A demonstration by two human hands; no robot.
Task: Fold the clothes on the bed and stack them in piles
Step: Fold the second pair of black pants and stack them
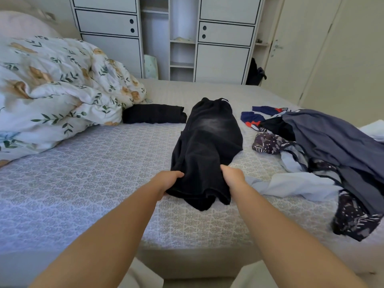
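Black jeans lie lengthwise on the bed, folded leg on leg, waistband at the far end. My left hand grips the near left edge of the leg hems, fingers curled into the cloth. My right hand grips the near right edge the same way. A folded black garment lies beyond, to the left of the jeans. A heap of unfolded clothes in grey-blue, light blue and dark patterned cloth sprawls over the right side of the bed.
A bunched floral duvet covers the bed's far left. A white wardrobe with drawers and open shelves stands behind the bed. A door is at the right. A black bag hangs by the wardrobe.
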